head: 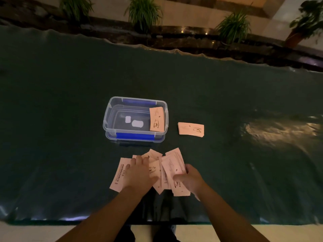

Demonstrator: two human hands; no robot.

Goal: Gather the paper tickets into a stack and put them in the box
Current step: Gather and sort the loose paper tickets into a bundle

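The task looks to be in its middle part. The clear plastic box [135, 119] stands open near the middle of the table [52, 102], which is covered with a dark green cloth, and its lid seems to lie under it. Inside the box, 1 batch of tickets [157, 119] already leans against the right wall, so I judge that at least 1 portion is done; how many sheets it holds I cannot tell. Just to the right of the box, apart from it, a neat stack of tickets [191, 129] lies flat on the cloth, squared up but not yet in the box. The biggest part of the work is at the near edge of the table: the loose tickets [168, 167] lie there in a fanned, overlapping heap, some turned at angles. The left hand [138, 173] lies flat on the left part of this heap, fingers spread and pressing down on the sheets. The right hand [189, 177] is closed on the right part of the heap, with the thumb on top of several tickets and the fingers behind them. What is left, in my judgement, is to square this heap into 1 stack and then to carry both it and the stack beside the box into the box.
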